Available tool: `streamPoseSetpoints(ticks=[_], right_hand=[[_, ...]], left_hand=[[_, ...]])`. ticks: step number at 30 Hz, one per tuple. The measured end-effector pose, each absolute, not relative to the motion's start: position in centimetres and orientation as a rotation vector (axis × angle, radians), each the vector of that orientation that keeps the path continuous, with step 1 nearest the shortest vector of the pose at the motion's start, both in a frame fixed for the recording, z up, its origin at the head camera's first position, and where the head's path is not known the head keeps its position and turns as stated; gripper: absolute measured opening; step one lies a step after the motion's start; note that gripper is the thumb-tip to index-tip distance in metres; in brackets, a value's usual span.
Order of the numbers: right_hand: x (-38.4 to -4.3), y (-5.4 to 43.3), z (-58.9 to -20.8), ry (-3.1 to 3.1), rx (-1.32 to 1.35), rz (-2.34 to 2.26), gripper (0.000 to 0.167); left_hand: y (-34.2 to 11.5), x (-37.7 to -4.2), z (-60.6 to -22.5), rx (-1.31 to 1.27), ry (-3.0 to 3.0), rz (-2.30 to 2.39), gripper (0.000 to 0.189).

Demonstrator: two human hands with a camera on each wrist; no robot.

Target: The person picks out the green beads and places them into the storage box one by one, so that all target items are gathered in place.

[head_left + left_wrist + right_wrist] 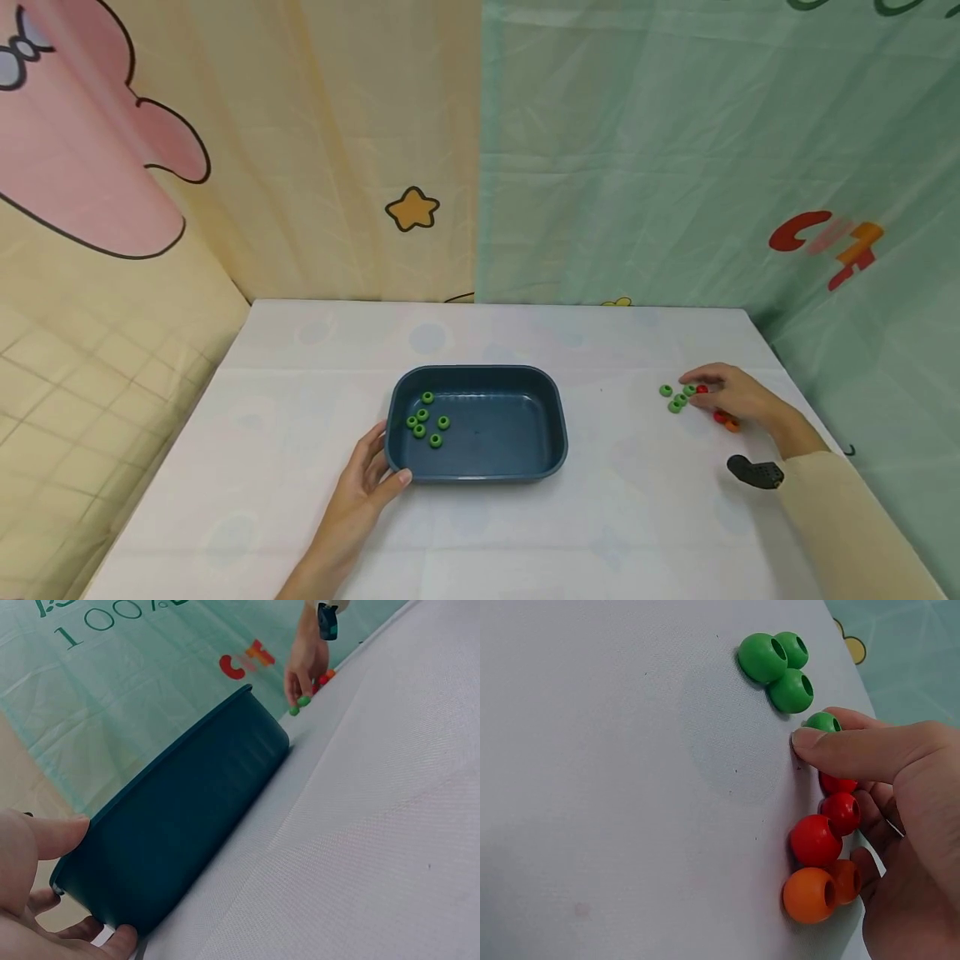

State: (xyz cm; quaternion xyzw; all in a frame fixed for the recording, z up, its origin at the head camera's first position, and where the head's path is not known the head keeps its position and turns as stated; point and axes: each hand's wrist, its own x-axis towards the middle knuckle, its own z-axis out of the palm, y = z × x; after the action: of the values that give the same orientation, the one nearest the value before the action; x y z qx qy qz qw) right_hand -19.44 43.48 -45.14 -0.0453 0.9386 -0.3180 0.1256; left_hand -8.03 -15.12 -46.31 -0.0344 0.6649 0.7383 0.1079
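Note:
My left hand [358, 492] holds the near left corner of a dark blue plastic tray [510, 437], thumb on the rim and fingers under its side. Several green beads [419, 431] lie in the tray's left half. Over at the right of the table, my right hand [738, 398] pinches a green bead [823, 721] between thumb and index finger. Three more green beads [763, 658] sit grouped just beyond the thumb tip. Beside the curled lower fingers are red beads [815, 841] and two orange beads [808, 895], partly covered by the hand in the head view.
A white cloth covers the table [600, 525]. Printed curtains [637, 167] hang behind it and along both sides. On the right wrist sits a black strapped device [756, 472], just above the tabletop.

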Motion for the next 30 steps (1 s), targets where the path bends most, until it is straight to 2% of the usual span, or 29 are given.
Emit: streamPoseSetpoints(ticks=[9,23,30], right_hand=[[-19.5,43.5,-45.5,2.76,-0.101,-0.931,0.033],[-19.4,42.9,-43.6,2.69,0.0,-1.012,0.037],[-20.0,42.1,-42.8,2.719,-0.047,-0.968,0.039]], left_hand=[[-15.2,-8.0,-46.5,-0.093,1.958,2.182,0.08],[-15.2,-8.0,-46.4,-0.09,1.958,2.184,0.082],[-15.2,-7.9,-46.3,-0.086,1.955,2.182,0.082]])
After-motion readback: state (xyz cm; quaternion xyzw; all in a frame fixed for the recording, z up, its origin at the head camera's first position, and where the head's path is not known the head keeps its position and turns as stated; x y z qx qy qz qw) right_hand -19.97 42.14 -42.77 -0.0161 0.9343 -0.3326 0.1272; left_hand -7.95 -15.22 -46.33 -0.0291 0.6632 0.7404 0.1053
